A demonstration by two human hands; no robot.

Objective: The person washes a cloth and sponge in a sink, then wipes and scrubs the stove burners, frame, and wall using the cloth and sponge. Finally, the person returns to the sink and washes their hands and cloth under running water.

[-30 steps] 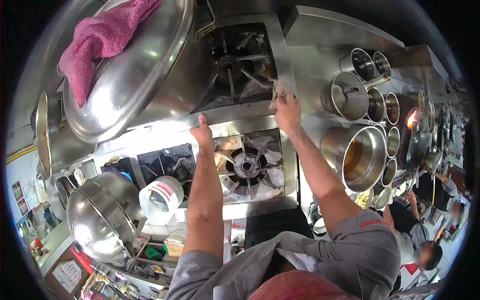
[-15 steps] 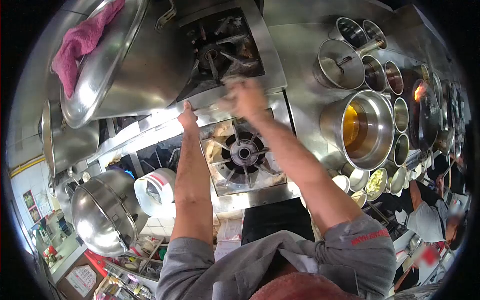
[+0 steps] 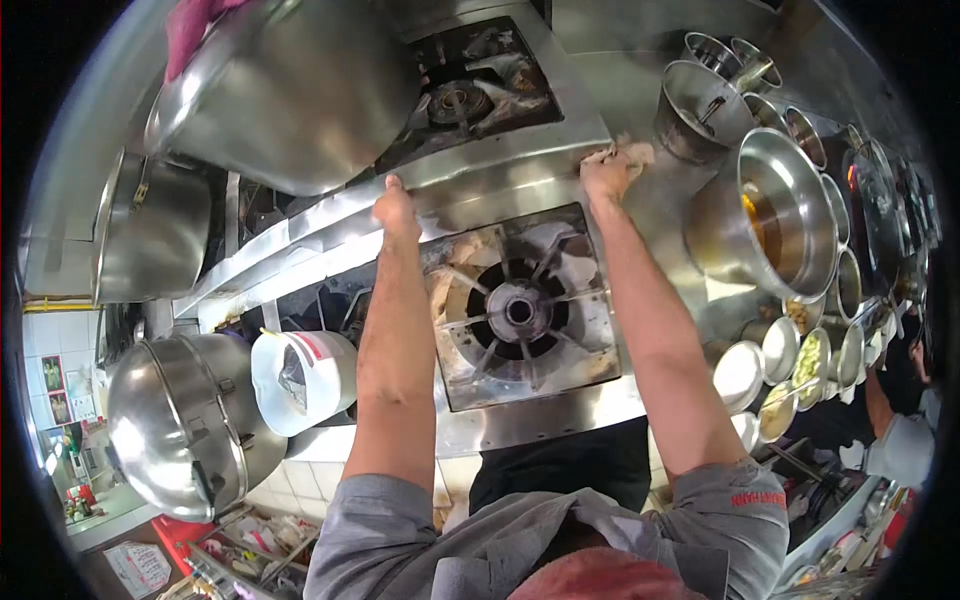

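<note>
My right hand (image 3: 604, 180) is closed on a crumpled, light-coloured cloth (image 3: 634, 154), which lies against the steel surface at the right end of the raised stove ledge (image 3: 500, 178). My left hand (image 3: 396, 212) is closed at the ledge's front edge, thumb on top; its other fingers are mostly hidden. Below and between my forearms is the front gas burner (image 3: 520, 312), with no pot on it. The rear burner (image 3: 458, 102) sits beyond the ledge, also bare.
A large steel pot (image 3: 290, 110) stands back left, a pink cloth (image 3: 188, 38) above it. Near my left arm are a white plastic bucket (image 3: 330, 385) and a domed steel vessel (image 3: 160, 420). At right are a pot with orange liquid (image 3: 715, 235) and several containers. Another person (image 3: 900, 450) is far right.
My right hand has moved right along the ledge with the cloth, from the middle to its right end. My left hand stays at the ledge. The camera view has shifted.
</note>
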